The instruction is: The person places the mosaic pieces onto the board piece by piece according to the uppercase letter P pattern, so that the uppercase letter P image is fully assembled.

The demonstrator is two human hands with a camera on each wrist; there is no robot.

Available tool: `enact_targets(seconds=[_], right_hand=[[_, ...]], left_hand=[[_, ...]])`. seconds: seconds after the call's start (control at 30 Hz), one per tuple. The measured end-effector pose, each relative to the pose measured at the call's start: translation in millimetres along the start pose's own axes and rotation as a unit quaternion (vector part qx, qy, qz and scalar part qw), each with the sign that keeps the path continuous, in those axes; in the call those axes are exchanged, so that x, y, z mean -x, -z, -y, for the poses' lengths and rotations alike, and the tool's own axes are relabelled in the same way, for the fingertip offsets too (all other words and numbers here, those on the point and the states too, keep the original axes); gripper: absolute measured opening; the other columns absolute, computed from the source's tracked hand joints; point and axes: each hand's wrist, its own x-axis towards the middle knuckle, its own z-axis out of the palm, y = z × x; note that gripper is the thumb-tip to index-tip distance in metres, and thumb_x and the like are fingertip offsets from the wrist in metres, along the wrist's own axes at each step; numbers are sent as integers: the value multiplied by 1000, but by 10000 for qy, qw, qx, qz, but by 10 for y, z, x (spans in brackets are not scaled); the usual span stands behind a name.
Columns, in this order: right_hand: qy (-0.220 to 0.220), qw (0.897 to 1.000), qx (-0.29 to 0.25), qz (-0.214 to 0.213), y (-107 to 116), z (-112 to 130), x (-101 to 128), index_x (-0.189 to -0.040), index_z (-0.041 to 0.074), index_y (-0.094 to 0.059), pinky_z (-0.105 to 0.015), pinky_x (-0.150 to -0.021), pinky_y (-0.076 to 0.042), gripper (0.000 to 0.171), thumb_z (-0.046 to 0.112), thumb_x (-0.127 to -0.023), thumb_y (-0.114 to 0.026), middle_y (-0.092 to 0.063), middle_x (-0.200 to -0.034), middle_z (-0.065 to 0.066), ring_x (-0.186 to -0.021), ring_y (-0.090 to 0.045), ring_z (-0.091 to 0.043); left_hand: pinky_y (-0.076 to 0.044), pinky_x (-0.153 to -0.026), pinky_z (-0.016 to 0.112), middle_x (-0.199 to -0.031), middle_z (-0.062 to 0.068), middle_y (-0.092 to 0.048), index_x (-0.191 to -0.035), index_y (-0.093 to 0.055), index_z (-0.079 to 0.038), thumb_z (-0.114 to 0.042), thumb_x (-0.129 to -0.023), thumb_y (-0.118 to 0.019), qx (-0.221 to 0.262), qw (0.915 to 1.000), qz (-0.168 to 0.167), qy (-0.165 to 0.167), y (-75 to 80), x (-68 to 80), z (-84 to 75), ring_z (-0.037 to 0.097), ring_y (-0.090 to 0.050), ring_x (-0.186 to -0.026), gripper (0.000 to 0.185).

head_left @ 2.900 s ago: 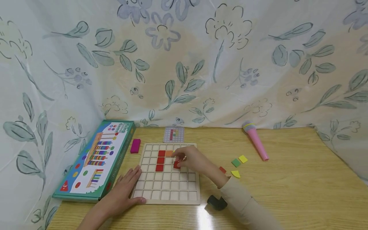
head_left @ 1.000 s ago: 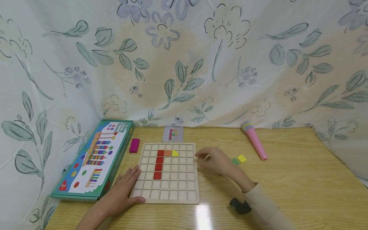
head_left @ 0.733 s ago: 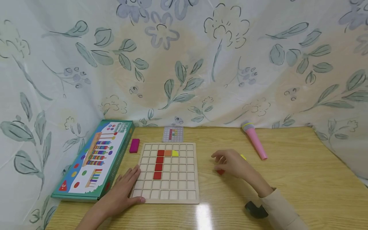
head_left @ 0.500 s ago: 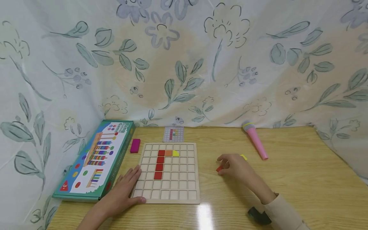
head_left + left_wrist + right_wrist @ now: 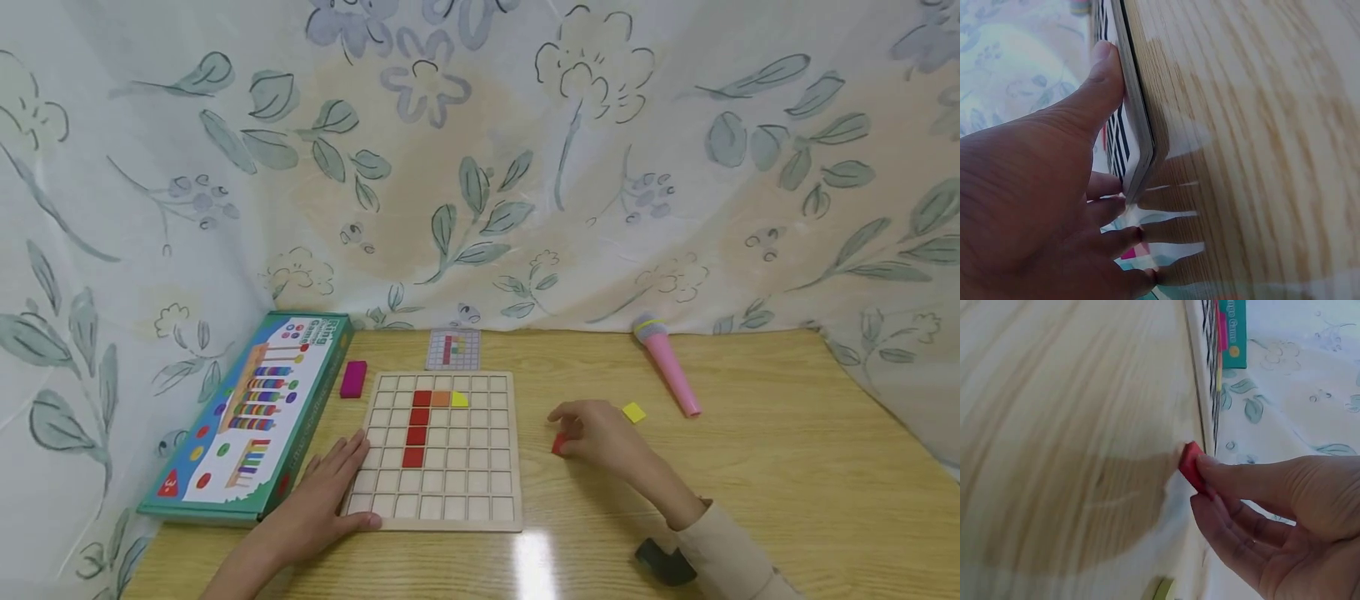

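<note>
A wooden grid board (image 5: 438,512) lies on the table with a column of red tiles (image 5: 416,425), an orange tile (image 5: 439,399) and a yellow tile (image 5: 459,400) in its cells. My left hand (image 5: 318,500) lies flat with straight fingers on the board's near left corner; its thumb (image 5: 1100,81) presses the board edge (image 5: 1138,134). My right hand (image 5: 592,435), right of the board, pinches a small red tile (image 5: 558,444) just above the table; the red tile (image 5: 1191,465) sits between thumb and fingers (image 5: 1222,475).
A green game box (image 5: 251,412) lies left of the board, with a magenta block (image 5: 352,379) beside it. A pattern card (image 5: 453,350) sits behind the board. A yellow tile (image 5: 633,412) and a pink toy microphone (image 5: 667,367) lie to the right. Floral cloth surrounds the table.
My right hand left the board, went right to the loose tiles, picked up a red tile and has begun moving back left. The left hand stayed still.
</note>
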Motion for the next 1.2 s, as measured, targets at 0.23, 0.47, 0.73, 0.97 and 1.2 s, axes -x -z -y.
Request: enact_targets(seconds=[0.23,0.47,0.73,0.97,1.2], right_hand=[[549,9981,-287,-21,-90,173,-126,-103,-1,-70,-22,-64,-50,29,-7,-75,-78,-64,-77,2,-73,-59,-9],[774,9953,-464,353,-298,530,-283,-106,2,-72,-24,-68,-53,27,-3,-80,-77,-64,-82,4,-78,-58,-12],[1248,9859,-872,698,-601,882,-475,-109,4,-72,-21,-72,-53,28,1,-81,-78,-64,-83,6,-79,-58,-8],[1183,9791,-1280,1051,-799,1115,-622,-106,6,-73,-16,-70,-51,27,2,-80,-80,-65,-82,7,-75,-58,-1],[1090,9803,-1162,1171,-932,1247,-671,-109,6,-73,-13,-69,-49,27,3,-82,-78,-63,-78,10,-72,-55,1]], left_hand=[[-13,-112,68,-161,17,-20,-153,-27,1,-57,-80,-70,-4,10000,28,35,6,-6,-7,45,-15,-146,103],[-14,-111,69,-160,19,-21,-152,-28,2,-57,-80,-71,-31,10000,-41,-43,-12,1,2,46,-16,-145,102],[-13,-111,69,-161,18,-21,-153,-28,1,-57,-80,-71,-17,10000,0,18,-6,-8,-5,46,-15,-145,102],[-14,-111,69,-160,18,-22,-152,-29,2,-57,-80,-70,-28,9999,-82,-56,-10,5,1,46,-17,-145,102],[-13,-111,69,-161,17,-21,-152,-29,1,-58,-80,-70,-39,10000,-46,4,-1,-1,-3,45,-16,-145,102]])
